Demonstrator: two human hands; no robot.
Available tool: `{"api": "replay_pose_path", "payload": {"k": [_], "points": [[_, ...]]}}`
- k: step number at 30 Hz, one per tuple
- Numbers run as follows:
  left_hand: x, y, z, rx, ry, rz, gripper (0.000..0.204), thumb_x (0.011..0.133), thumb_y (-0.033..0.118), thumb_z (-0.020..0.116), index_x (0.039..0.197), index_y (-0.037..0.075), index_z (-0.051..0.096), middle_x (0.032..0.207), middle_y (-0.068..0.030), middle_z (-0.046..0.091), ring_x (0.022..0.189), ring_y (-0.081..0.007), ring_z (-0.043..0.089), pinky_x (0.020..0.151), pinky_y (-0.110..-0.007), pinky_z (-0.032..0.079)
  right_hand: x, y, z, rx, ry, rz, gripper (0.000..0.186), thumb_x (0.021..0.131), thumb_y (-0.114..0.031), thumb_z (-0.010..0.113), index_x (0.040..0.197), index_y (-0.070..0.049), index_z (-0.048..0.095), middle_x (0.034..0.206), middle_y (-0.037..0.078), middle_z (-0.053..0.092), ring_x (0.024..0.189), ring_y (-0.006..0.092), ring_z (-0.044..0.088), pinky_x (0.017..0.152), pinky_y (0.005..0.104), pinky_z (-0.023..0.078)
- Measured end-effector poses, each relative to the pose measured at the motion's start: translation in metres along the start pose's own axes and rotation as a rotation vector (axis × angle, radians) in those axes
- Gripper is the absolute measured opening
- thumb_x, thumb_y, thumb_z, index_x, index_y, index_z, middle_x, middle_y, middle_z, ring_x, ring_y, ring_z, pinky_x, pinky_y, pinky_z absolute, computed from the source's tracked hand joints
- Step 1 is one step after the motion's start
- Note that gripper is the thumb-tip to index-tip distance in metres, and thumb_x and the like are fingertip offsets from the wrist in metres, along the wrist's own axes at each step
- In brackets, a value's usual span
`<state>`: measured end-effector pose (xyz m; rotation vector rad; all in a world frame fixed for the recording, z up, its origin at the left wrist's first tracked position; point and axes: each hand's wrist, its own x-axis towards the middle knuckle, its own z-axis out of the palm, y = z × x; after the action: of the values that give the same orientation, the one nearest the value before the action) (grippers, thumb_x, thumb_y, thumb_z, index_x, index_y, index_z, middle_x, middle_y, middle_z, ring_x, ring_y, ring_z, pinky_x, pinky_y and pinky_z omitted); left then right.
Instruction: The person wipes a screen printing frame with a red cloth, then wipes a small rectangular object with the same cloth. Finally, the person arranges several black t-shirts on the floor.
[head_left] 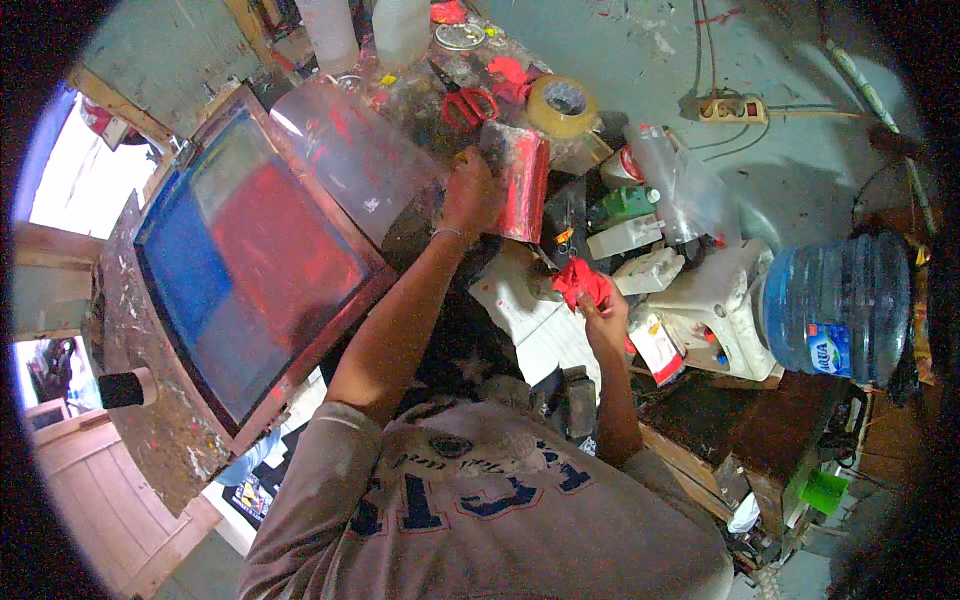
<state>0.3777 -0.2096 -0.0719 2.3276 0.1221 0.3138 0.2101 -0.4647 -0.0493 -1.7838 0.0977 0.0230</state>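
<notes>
My left hand (472,190) is closed, its fingers curled, right against the left side of a red-smeared tub (522,185) on the cluttered table. What those fingers grip, if anything, is hidden. My right hand (606,318), lower and to the right, pinches a crumpled red rag (580,283). Red-handled scissors (470,108) lie just beyond my left hand. To its left a clear plastic sheet (360,155) with red smears lies beside a wooden-framed screen (265,260) stained blue and red.
A roll of tape (562,104) stands behind the tub. On the right are a green bottle (622,207), a white plastic stool (725,310) and a large blue water jug (840,308) on its side. Lined paper (545,335) lies between my arms. A power strip (732,109) hangs on the wall.
</notes>
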Motion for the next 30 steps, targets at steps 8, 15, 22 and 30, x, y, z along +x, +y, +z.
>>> {"api": "replay_pose_path", "payload": {"k": [8,15,22,30], "points": [[-0.007,0.052,-0.029,-0.080,-0.068,-0.022,0.038,0.077,0.029,0.077,0.097,-0.001,0.067,0.095,-0.0233,0.068,0.090,-0.0418,0.066,0.079,-0.048,0.052,0.003,0.017,-0.015,0.066,0.083,-0.053,0.037,0.091,-0.007,0.068,0.125,0.001,0.055,0.109,0.010,0.068,0.098,0.0164,0.065,0.088,0.0304,0.049],[-0.032,0.078,-0.105,-0.667,-0.232,-0.098,0.029,0.088,0.016,0.069,0.111,-0.001,0.063,0.101,-0.0147,0.071,0.088,-0.0252,0.068,0.075,-0.036,0.054,-0.003,0.024,-0.031,0.195,0.195,0.010,0.032,0.090,-0.013,0.071,0.119,-0.002,0.062,0.110,0.005,0.068,0.100,0.0141,0.062,0.094,0.0310,0.046],[-0.054,0.055,-0.256,-1.460,0.208,-0.106,0.023,0.093,0.001,0.060,0.116,0.004,0.058,0.107,-0.0058,0.069,0.081,-0.0137,0.068,0.069,-0.027,0.058,0.011,0.012,-0.008,0.369,0.084,-0.111,0.039,0.091,-0.012,0.069,0.126,0.000,0.059,0.121,0.008,0.065,0.108,0.0178,0.060,0.097,0.0330,0.046],[-0.117,-0.013,-0.364,-1.840,0.590,0.010,0.023,0.097,0.004,0.057,0.120,0.003,0.054,0.116,-0.0140,0.066,0.107,-0.0269,0.066,0.093,-0.042,0.057,0.053,0.009,0.028,0.455,-0.127,-0.201,0.047,0.090,-0.017,0.070,0.132,0.000,0.057,0.127,0.013,0.064,0.108,0.0266,0.065,0.091,0.0387,0.054]]}}
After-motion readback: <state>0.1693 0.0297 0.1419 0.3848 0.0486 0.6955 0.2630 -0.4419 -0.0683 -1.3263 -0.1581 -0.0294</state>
